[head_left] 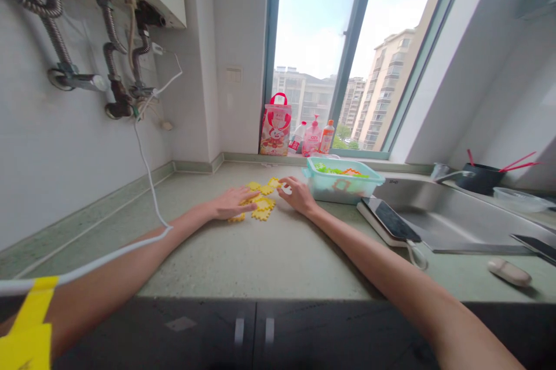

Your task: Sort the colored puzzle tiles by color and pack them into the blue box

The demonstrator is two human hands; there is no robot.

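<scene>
- Pieces point(263, 208), yellow, tooth-edged, several: lying on the counter point(260, 266), bunched close, some seemingly overlapping; hub of this clock, 12 o'clock towards the window point(356, 28).
- Left hand point(236, 203), at 9 o'clock: palm down, fingers extended over the nearest ones, nothing visibly enclosed. Risk: a sideways drag could scatter the group, as the shapes look loose and light.
- Right hand point(297, 193), at 3 o'clock: thumb and fingers bent beside the topmost shape; whether it is pinched, cannot tell. Risk: a toothed rim may slip from an uneven hold.
- Tub point(365, 187), pale green, just before 3 o'clock, beyond the right hand: green and orange shapes point(351, 172) up near its rim. Risk: a knuckle knock could jog it and spill the uppermost.
- Phone point(391, 219), on a white box point(369, 219), at 4 o'clock of the tub, beside the sink point(460, 213). Risk: a shoved tub might push it in.
- Cord point(150, 170), white, at 10 round to 8 o'clock, passing before the left forearm point(182, 228). Risk: a quick reach could snag it.
</scene>
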